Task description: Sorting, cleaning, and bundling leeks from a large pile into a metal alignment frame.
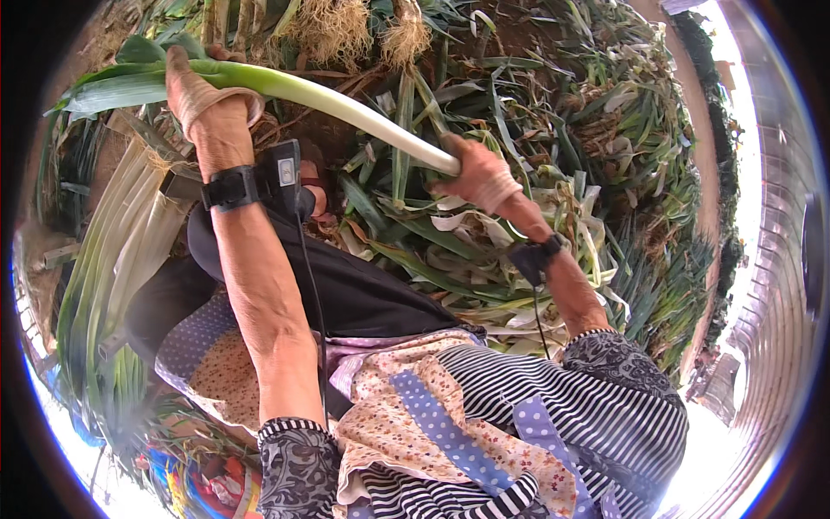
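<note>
A long leek (346, 111) stretches across in front of me, its green leaves at the left and its white end at the right. Around its green part, where the leaves begin, my left hand (201, 91) is closed. At the white end, the fingers of my right hand (477, 175) are wrapped round the tip, which they partly hide; no roots show there. Both hands have pale bands wrapped about them. Beyond the leek lie other leeks with bushy brown roots (333, 33). Stripped leek leaves (432, 233) lie under and around my right hand.
At the left, a stack of trimmed leeks (117, 233) rests on a metal frame (181, 186). A heap of leek leaves (596, 112) covers the ground on the right. Cables run from the straps on both wrists. A colourful container (220, 484) stands at the lower left.
</note>
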Tool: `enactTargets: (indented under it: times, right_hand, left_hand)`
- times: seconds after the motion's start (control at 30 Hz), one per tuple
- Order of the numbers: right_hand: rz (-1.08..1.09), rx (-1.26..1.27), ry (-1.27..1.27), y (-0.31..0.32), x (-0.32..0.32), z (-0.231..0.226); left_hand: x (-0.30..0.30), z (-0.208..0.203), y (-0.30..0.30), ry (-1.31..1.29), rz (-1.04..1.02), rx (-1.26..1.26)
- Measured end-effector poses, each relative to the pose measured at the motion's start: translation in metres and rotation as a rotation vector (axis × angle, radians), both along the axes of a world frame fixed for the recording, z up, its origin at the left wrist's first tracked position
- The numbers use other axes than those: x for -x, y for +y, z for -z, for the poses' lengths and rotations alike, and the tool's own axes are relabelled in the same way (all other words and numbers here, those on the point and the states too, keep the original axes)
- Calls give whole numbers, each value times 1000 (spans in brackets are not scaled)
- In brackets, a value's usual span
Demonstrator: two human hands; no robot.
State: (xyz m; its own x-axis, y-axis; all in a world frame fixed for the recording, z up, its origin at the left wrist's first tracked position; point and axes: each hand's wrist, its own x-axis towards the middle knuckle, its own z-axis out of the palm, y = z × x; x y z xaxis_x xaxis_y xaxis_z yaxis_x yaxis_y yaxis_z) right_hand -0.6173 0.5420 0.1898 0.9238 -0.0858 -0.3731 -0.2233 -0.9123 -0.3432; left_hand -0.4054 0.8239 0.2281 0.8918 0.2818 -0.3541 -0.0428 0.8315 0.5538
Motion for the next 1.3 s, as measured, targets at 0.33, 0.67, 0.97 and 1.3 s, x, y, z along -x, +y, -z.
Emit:
enactTargets:
  times: [0.33, 0.67, 0.97, 1.3]
  right_hand:
    - [199, 365, -267, -83, 114, 97]
    - [811, 210, 423, -259, 243, -61]
    - [489, 248, -463, -107, 33, -54]
    - [126, 31, -798, 122, -170, -73]
  left_hand:
    - [9, -8, -21, -91, 132, 6]
    - [0, -15, 1, -538, 314, 61]
    - [14, -14, -14, -567, 412, 214]
    - [31, -16, -47, -372, 351, 56]
